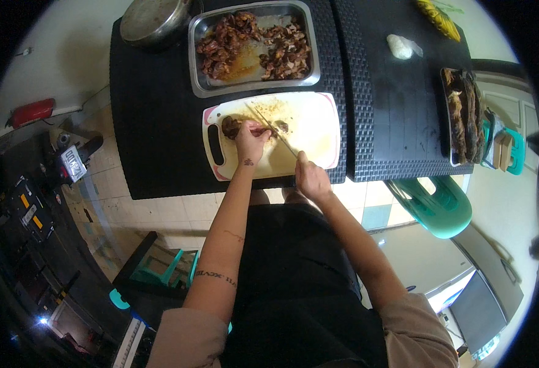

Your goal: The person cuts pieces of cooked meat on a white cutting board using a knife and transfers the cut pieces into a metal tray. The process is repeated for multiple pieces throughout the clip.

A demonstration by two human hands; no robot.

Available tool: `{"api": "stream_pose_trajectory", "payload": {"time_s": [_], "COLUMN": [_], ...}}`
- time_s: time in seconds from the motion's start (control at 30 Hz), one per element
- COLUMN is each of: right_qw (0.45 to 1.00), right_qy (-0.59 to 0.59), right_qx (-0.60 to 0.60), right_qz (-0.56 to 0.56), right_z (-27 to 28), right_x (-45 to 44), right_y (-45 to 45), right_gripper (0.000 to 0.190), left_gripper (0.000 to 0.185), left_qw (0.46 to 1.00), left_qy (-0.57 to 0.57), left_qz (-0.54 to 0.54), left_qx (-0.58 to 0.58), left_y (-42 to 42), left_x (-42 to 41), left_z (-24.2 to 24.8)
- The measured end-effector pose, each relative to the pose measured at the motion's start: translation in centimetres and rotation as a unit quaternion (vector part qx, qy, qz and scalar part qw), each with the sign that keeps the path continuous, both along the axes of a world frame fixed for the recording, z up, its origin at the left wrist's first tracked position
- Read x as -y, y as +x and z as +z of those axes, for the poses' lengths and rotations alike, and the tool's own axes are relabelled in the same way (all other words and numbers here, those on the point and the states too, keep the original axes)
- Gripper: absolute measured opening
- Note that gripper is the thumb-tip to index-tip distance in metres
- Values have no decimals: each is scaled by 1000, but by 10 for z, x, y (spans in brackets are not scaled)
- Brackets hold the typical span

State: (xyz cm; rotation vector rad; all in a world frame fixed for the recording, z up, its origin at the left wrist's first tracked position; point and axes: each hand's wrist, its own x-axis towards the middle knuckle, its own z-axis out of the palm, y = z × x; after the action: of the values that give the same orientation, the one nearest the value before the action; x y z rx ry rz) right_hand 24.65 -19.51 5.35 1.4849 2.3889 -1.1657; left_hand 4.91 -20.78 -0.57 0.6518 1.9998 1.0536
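A white cutting board [315, 115] with pink corners lies on the black table before me. My left hand [252, 138] presses down on a piece of dark cooked meat [230, 127] at the board's left part, fingertips curled near the blade. The knife [282, 139] slants across the board, its edge beside those fingertips. Its handle is in my right hand [313, 179], at the board's near edge. A small cut bit of meat [283, 126] lies just right of the blade, among crumbs and brown juice. My left fingers partly cover the meat.
Beyond the board, a metal tray [258, 86] holds two heaps of meat. A metal pot [152, 23] stands far left. On the adjoining table are a plastic bag of white stuff [400, 47] and a platter of long charred food [467, 119]. A green plastic chair [444, 211] stands at right.
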Motion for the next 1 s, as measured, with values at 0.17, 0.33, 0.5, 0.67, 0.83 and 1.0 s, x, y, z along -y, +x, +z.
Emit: {"api": "stream_pose_trajectory", "payload": {"time_s": [0.17, 0.33, 0.5, 0.67, 0.83, 1.0], "right_qw": [998, 999, 1000, 998, 995, 997], "right_qy": [-32, -34, 14, -33, -57, -47], "right_qx": [44, 39, -15, 43, 87, 57], "right_qz": [13, 8, 6, 26, -6, -22], "right_z": [1, 2, -10, -28, -16, -5], "right_x": [-5, -2, 0, -10, 17, 29], "right_y": [-2, -2, -8, -28, 11, 31], "right_gripper": [15, 16, 19, 20, 15, 14], "left_gripper": [35, 36, 35, 33, 25, 19], "left_qw": [1000, 999, 997, 999, 998, 999], "left_qy": [18, 3, 19, 24, 45, 8], "left_qz": [9, 2, 1, 24, 41, 52], "left_qx": [-9, -47, -70, -27, -28, 5], "left_y": [2, 3, 5, 11, 15, 14], "left_x": [0, 1, 1, 4, 3, 8], "left_z": [-5, -6, -2, 2, 3, -6]}}
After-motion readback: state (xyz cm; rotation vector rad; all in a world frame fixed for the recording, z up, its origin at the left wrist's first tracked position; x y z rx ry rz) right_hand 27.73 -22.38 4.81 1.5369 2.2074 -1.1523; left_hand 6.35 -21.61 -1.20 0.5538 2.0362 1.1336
